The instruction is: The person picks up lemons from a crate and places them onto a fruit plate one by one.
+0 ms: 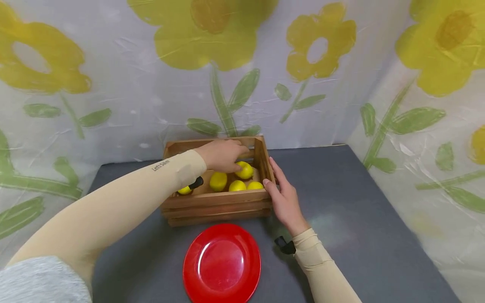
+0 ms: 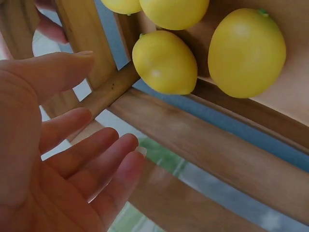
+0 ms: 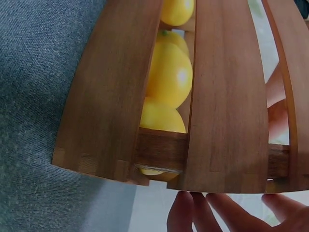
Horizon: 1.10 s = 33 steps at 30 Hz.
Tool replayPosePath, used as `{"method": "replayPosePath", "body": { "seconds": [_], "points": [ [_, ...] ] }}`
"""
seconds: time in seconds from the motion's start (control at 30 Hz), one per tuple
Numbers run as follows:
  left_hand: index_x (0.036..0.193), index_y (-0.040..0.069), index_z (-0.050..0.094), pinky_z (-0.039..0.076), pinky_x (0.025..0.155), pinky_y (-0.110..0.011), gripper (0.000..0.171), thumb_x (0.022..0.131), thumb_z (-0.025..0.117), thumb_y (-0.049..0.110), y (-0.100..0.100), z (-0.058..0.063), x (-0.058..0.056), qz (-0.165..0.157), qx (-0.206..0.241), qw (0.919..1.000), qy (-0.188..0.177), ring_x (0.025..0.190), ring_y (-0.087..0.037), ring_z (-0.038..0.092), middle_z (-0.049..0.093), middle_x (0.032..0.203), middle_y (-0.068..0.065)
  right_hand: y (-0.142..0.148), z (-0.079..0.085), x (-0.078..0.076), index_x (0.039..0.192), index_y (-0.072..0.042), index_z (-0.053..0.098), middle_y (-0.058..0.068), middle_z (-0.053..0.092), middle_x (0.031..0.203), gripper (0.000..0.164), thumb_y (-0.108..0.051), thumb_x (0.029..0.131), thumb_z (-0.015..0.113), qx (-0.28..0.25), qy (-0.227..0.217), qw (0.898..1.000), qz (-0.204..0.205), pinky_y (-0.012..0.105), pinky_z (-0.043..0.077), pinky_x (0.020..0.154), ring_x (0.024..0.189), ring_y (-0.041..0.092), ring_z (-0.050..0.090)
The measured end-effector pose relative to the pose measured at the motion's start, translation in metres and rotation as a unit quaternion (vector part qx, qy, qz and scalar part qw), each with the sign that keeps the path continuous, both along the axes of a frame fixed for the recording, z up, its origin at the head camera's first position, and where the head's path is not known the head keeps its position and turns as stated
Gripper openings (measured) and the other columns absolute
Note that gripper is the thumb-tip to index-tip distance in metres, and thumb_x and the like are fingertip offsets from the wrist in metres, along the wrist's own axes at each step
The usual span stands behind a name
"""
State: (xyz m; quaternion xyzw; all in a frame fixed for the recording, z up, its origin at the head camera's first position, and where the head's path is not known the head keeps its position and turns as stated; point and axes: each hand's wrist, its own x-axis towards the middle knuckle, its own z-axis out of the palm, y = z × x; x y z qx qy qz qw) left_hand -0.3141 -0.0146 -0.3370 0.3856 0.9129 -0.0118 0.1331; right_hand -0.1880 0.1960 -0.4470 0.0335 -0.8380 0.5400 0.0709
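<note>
A wooden slatted crate (image 1: 219, 206) stands at the back of the table with several yellow lemons (image 1: 218, 181) inside. My left hand (image 1: 223, 155) reaches over the crate's left part into it, fingers relaxed and slightly spread. In the left wrist view nothing lies in that hand (image 2: 72, 154); a lemon (image 2: 165, 63) is a short way from its fingertips. My right hand (image 1: 285, 198) rests against the crate's right end, thumb at the front corner. The right wrist view shows its fingertips (image 3: 231, 208) touching the ends of the slats, with lemons (image 3: 169, 75) visible through a gap.
A red plate (image 1: 221, 265) lies on the dark grey table (image 1: 333, 210) in front of the crate. Behind and to the right hangs a pale sheet (image 1: 144, 97) painted with yellow flowers.
</note>
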Motion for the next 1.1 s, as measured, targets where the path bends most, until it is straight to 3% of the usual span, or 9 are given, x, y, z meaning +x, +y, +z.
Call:
{"method": "replayPosePath", "body": {
  "seconds": [0.13, 0.43, 0.77, 1.1],
  "points": [
    [0.161, 0.016, 0.052, 0.048, 0.122, -0.051, 0.063, 0.104, 0.072, 0.035, 0.006, -0.007, -0.002, -0.002, -0.005, 0.9999, -0.013, 0.144, -0.031, 0.059, 0.056, 0.160, -0.012, -0.002, 0.000, 0.000, 0.167, -0.052, 0.031, 0.000, 0.049, 0.168, 0.062, -0.041, 0.109, 0.053, -0.003, 0.004, 1.000, 0.001, 0.064, 0.053, 0.111, 0.141, 0.034, 0.058],
    [0.156, 0.014, 0.058, 0.053, 0.116, -0.050, 0.061, 0.100, 0.077, 0.028, 0.019, -0.024, -0.011, -0.016, -0.009, 0.9998, -0.005, 0.137, -0.031, 0.064, 0.061, 0.154, -0.012, -0.001, -0.003, -0.001, 0.166, -0.053, 0.032, -0.008, 0.043, 0.172, 0.061, -0.042, 0.110, 0.053, -0.002, 0.010, 1.000, -0.006, 0.064, 0.051, 0.113, 0.143, 0.033, 0.057],
    [0.153, 0.015, 0.063, 0.056, 0.112, -0.049, 0.055, 0.100, 0.075, 0.025, 0.016, -0.037, -0.017, -0.032, -0.003, 0.9994, -0.013, 0.134, -0.028, 0.066, 0.065, 0.151, -0.009, -0.007, -0.010, 0.000, 0.166, -0.053, 0.031, -0.013, 0.039, 0.173, 0.062, -0.042, 0.110, 0.053, -0.012, 0.009, 1.000, 0.001, 0.063, 0.048, 0.118, 0.151, 0.029, 0.054],
    [0.151, 0.017, 0.065, 0.055, 0.113, -0.050, 0.052, 0.099, 0.073, 0.016, 0.027, -0.042, -0.021, -0.040, -0.004, 0.9991, -0.015, 0.132, -0.029, 0.067, 0.067, 0.148, -0.009, 0.000, -0.011, -0.003, 0.167, -0.052, 0.032, -0.016, 0.040, 0.172, 0.060, -0.042, 0.110, 0.052, -0.005, 0.024, 1.000, -0.011, 0.062, 0.047, 0.119, 0.150, 0.026, 0.054]
  ]
}}
